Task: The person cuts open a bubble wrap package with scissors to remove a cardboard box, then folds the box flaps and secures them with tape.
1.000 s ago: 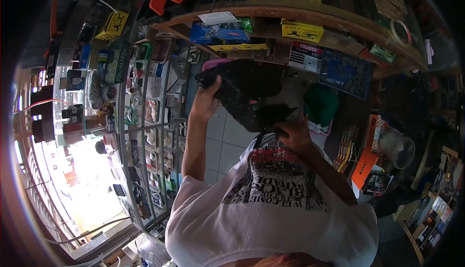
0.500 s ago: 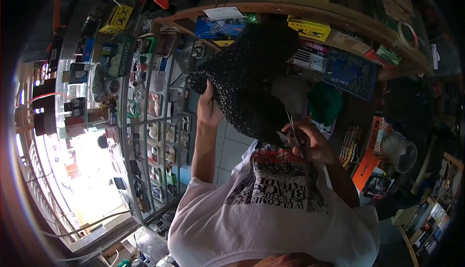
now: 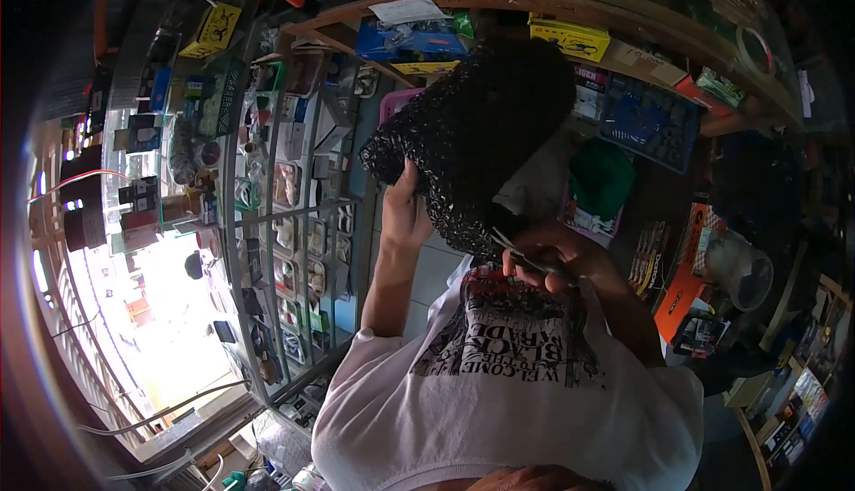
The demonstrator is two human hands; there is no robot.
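Head view: left hand (image 3: pixel 405 215) grips black mesh bag (image 3: pixel 476 135); right hand (image 3: pixel 552 259) pinches scissors (image 3: pixel 525 258).

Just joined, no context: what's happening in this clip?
A person in a white printed T-shirt holds up a piece of black mesh. The left hand grips its edge, and the right hand holds scissors at its lower edge. Behind are a glass display case and a stocked wooden shelf.

Black mesh bag (image 3: pixel 476 135) — coarse, glossy plastic netting
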